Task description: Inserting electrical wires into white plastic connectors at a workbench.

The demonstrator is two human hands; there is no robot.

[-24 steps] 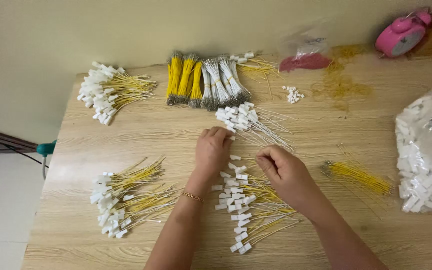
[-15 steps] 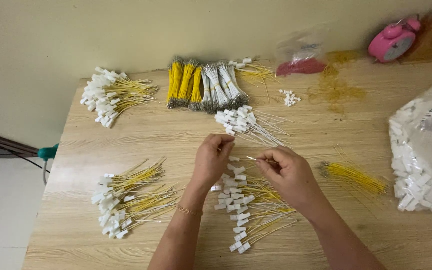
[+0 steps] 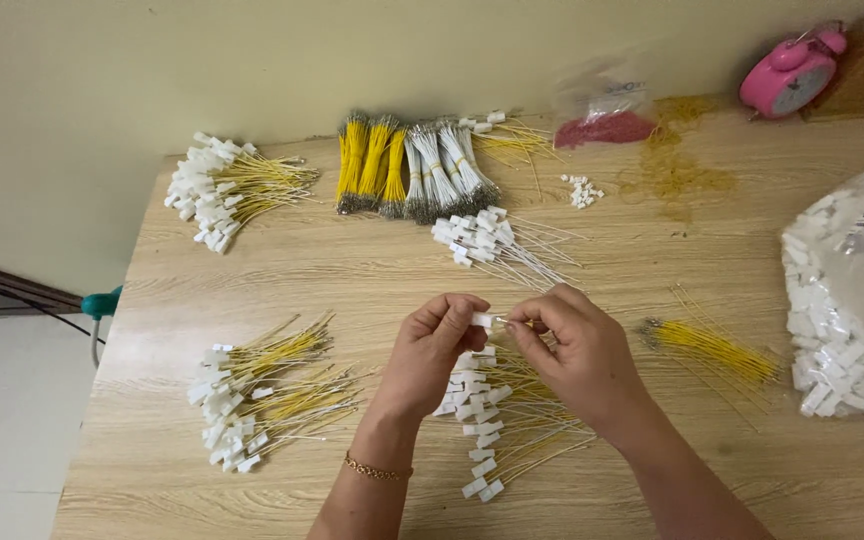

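L hand (image 3: 439, 345) pinching small white connector (image 3: 481, 320) betw thumb & forefinger; R hand (image 3: 577, 350) gripping same piece from other side, thin wire hard to make out. Directly under hands: pile of yellow wires w/ white plugs (image 3: 487, 430). Far R of R hand: clear bag of white parts (image 3: 847, 300), cut off at frame edge. Beyond hands, near wall: pinkish bag (image 3: 602, 125), pink clock (image 3: 790, 70). Bare wooden table (image 3: 352, 270) ahead of L hand; table edge well L.

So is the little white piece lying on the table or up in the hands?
Up in the hands. The small white connector is pinched between the left hand and right hand, above the pile of wired connectors on the table.
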